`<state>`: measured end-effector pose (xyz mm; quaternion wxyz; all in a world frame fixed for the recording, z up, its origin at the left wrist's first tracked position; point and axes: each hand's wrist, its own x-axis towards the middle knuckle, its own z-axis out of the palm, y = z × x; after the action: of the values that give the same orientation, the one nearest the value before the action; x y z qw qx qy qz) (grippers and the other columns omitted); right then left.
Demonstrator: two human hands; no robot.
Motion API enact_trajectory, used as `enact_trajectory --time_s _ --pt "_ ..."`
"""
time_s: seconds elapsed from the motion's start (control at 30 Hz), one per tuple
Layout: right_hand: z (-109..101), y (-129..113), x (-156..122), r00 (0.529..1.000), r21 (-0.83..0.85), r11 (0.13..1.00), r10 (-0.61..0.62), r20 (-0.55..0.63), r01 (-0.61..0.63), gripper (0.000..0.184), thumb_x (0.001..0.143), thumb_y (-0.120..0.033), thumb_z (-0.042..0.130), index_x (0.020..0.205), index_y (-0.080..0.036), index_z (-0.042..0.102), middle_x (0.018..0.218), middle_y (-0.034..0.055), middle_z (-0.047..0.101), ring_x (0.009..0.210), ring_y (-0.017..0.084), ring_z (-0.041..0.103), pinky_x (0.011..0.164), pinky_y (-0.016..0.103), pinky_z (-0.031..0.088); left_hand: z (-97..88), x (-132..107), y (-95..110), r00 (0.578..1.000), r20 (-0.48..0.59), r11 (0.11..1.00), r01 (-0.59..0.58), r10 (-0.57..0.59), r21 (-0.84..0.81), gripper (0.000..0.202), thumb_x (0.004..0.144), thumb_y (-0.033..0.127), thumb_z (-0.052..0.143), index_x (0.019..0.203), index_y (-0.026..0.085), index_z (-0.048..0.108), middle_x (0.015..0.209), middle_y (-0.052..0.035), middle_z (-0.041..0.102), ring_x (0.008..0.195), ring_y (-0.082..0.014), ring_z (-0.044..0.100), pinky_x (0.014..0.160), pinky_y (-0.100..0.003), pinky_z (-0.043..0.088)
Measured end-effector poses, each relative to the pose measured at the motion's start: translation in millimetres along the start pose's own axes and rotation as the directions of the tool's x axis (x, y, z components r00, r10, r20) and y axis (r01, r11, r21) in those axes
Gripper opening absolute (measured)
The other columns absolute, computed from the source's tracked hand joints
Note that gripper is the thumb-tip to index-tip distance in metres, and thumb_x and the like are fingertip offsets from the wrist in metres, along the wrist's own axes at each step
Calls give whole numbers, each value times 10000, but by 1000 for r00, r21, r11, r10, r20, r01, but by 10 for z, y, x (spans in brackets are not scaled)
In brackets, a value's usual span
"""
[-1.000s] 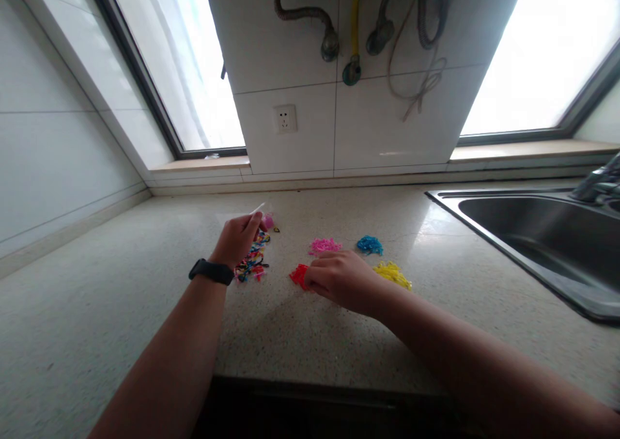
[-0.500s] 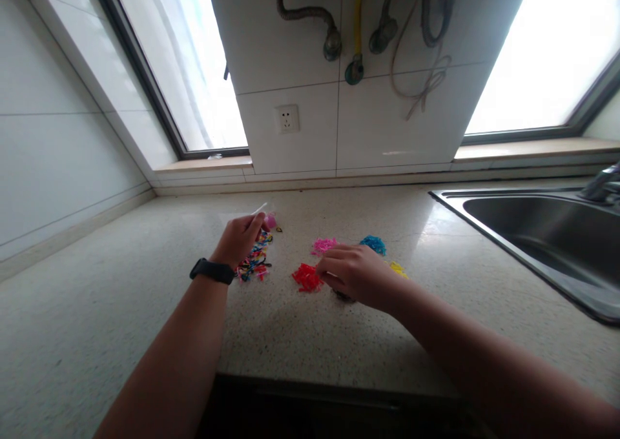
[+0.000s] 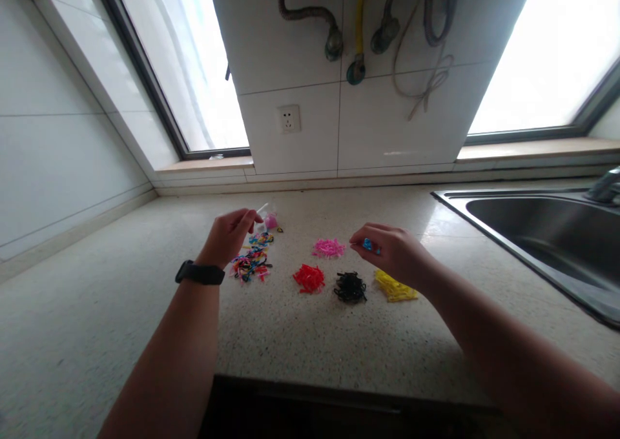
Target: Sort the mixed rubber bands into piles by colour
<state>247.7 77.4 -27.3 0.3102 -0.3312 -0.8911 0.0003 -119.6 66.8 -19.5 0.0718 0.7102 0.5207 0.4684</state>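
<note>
Small piles of coloured bands lie on the speckled counter [image 3: 314, 336]: a mixed heap [image 3: 250, 261], a pink pile [image 3: 328, 248], a red pile [image 3: 309, 277], a black pile [image 3: 349, 287] and a yellow pile [image 3: 394, 286]. My left hand [image 3: 228, 235], with a black wristband, hovers over the mixed heap with fingers pinched on something I cannot make out. My right hand [image 3: 392, 250] is lifted over the blue pile [image 3: 371, 245], most of it hidden, fingers curled with blue showing between thumb and fingers. A clear bag with a pink bit [image 3: 268, 217] lies behind the mixed heap.
A steel sink [image 3: 547, 232] with a tap [image 3: 603, 186] is set into the counter at the right. The tiled wall behind carries a socket [image 3: 289, 119] and hanging hoses [image 3: 358, 26]. Windows stand at both sides. The counter's front edge runs below my arms.
My right hand has lifted from the red pile and moved right and back to the blue pile, uncovering a black pile. My left hand has risen slightly off the mixed heap.
</note>
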Motion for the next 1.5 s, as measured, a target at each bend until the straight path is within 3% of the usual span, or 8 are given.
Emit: enact_trajectory --time_s 0.1,0.17,0.3,0.4,0.57,0.9,1.23,1.5 --pt "-3 40 0 1000 -3 1000 12 -2 -12 99 924 -262 604 945 -221 691 869 5 708 676 112 611 660 261 443 -12 5 -27 997 72 998 -2 -2 55 403 972 461 471 918 163 737 665 7 571 598 -121 505 565 -232 380" --pt "-1 64 -4 1000 -7 1000 23 -17 -23 93 923 -269 610 940 -223 689 862 0 705 658 107 606 649 259 442 -6 11 -84 981 192 995 -9 -11 101 392 956 477 494 936 171 739 698 -1 616 623 -129 530 581 -236 389" --pt "-1 117 -11 999 -18 999 37 -38 -38 89 919 -277 622 946 -231 693 847 -8 699 633 102 592 632 259 437 16 20 -239 871 482 978 -6 -97 208 328 878 466 614 992 197 765 846 -46 722 717 -167 616 662 -269 443" --pt "1 147 -15 998 -24 999 44 -33 -45 93 924 -282 620 953 -235 695 849 -8 697 633 103 590 625 259 433 26 24 -308 805 583 969 -41 -111 242 294 850 417 647 1035 230 778 950 -58 740 815 -188 651 748 -289 462" --pt "-6 158 -23 999 -24 998 51 -13 -51 101 933 -284 610 964 -235 693 874 -5 703 647 104 596 630 259 430 19 27 -278 752 651 970 -63 -107 233 284 834 382 648 1032 242 794 977 -55 720 835 -187 644 777 -288 463" --pt "-24 143 -12 999 -28 999 37 1 -37 106 929 -263 599 970 -227 690 897 8 706 672 109 593 637 260 426 12 24 -279 691 678 955 63 -252 291 239 799 354 658 939 233 809 979 -50 766 881 -208 673 819 -292 470" --pt "-37 144 -9 999 -29 999 41 -7 -41 105 936 -267 588 964 -229 682 890 10 702 683 117 587 642 261 422 22 26 -308 780 599 969 41 -183 244 284 825 428 645 916 191 773 863 -49 752 771 -186 665 715 -284 471" --pt "-46 144 -17 999 -27 999 42 -16 -42 132 935 -280 564 962 -230 683 898 27 710 696 132 602 641 277 429 60 28 -124 865 500 995 -6 -45 100 270 862 424 645 919 180 747 825 -62 705 724 -162 604 685 -299 475"
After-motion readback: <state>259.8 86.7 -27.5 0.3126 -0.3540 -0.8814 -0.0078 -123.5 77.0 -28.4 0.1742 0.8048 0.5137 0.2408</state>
